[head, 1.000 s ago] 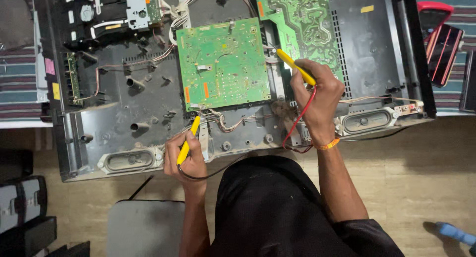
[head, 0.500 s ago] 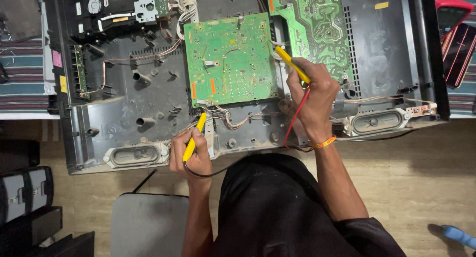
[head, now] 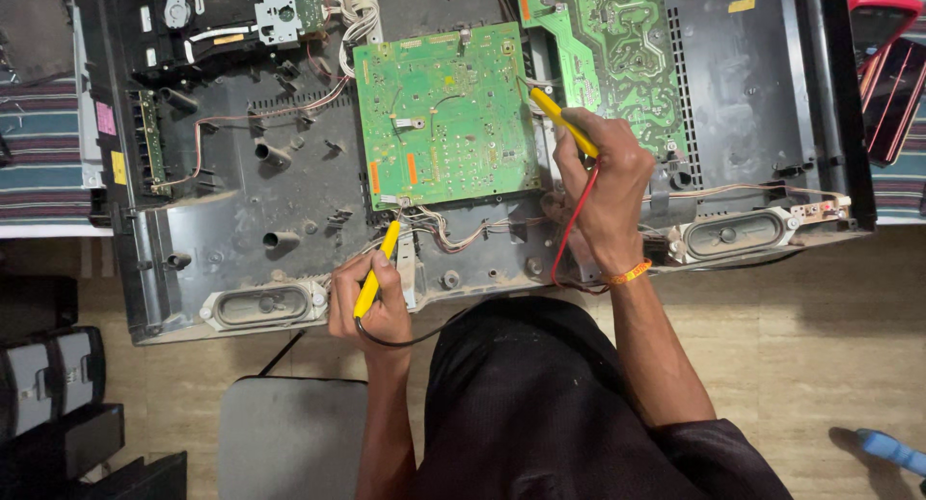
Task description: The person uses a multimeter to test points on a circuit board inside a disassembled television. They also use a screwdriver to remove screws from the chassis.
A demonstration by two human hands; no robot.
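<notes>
We see the left hand (head: 371, 302) with its fingers wrapped round a yellow probe (head: 376, 269) — the one with the black lead (head: 410, 338) curling away below the wrist — and its tip points up at the lower edge of the square green circuit board (head: 447, 114), where a bundle of thin wires (head: 453, 232) leaves the board. The right hand (head: 603, 187) grips a second yellow probe (head: 561, 122) between its fingers, the red lead (head: 571, 225) hanging down along the palm past an orange wristband (head: 629, 271); this probe's tip rests at the right edge of the same board, in the gap beside a second, larger green board (head: 617, 47). Both boards lie inside an opened grey chassis (head: 241, 187) that sits flat in front of us, dusty, with an oval speaker (head: 258, 305) at its lower left corner just beside the left hand and another oval speaker (head: 733, 235) at the lower right, near the right wrist. A metal drive unit (head: 227, 13) sits at the chassis's upper left. Off to the right, past the chassis rim, lies a red-edged dark object (head: 892, 76) — we cannot tell what it is. Below the chassis we see the tiled floor (head: 820, 365) and a grey stool seat (head: 289, 437).
</notes>
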